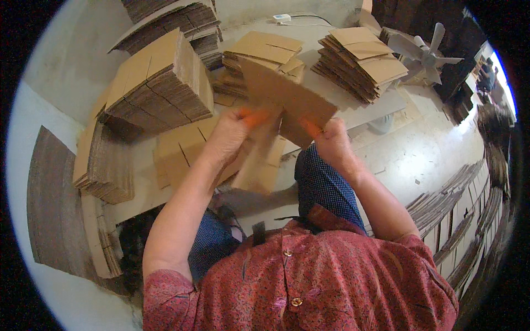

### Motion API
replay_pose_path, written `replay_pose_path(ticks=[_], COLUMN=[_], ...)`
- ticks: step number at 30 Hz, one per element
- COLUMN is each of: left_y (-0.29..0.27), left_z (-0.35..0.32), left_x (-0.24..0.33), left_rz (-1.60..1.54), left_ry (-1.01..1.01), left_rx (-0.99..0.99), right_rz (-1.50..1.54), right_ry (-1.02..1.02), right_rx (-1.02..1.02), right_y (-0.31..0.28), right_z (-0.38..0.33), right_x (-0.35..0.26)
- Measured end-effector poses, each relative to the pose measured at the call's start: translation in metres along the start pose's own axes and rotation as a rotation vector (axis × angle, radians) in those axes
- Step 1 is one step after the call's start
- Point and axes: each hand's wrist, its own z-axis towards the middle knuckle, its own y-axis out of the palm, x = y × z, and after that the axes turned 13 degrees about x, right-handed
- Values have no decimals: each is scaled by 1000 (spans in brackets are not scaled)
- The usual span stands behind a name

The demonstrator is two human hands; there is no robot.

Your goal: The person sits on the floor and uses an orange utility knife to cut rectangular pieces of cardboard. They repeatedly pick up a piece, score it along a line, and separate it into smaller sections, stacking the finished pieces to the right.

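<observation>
Your left hand point(231, 128) and right hand point(334, 142) together grip two crossing cardboard pieces point(288, 95). One cardboard stack point(360, 64) stands just left of the single fan point(426, 56).

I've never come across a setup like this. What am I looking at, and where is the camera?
There is no machine here: a person is working by hand. The single picture comes from the left one of two head-worn fisheye cameras looking down; such lenses bend straight edges. The left hand and right hand hold brown cardboard between them; blur hides whether it is one piece or several. On the pale surface beyond stand cardboard stacks; a white fan shows at the upper right.
</observation>
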Motion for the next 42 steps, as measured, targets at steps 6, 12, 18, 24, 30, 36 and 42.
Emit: replay_pose_path(ticks=[6,12,18,24,30,36,42], left_y=[-15,-29,-47,-44,-41,-47,-54], left_z=[9,-28,-88,-119,-95,-83,-79], left_x=[-8,11,-19,-52,-64,-54,-74], left_rz=[56,187,-46,-189,408,410,444], left_ry=[-2,-204,229,177,654,543,614], left_rx=[-118,-105,6,-146,588,741,586], right_rz=[16,-113,-228,67,268,-342,-877], right_ry=[58,81,-123,6,-116,-170,-339], right_rx=[-127,-231,-215,-206,-319,-136,140], right_y=[23,27,45,71,62,58,113], right_z=[-19,-17,-19,-12,32,186,265], right_x=[25,18,22,11,12,30,97])
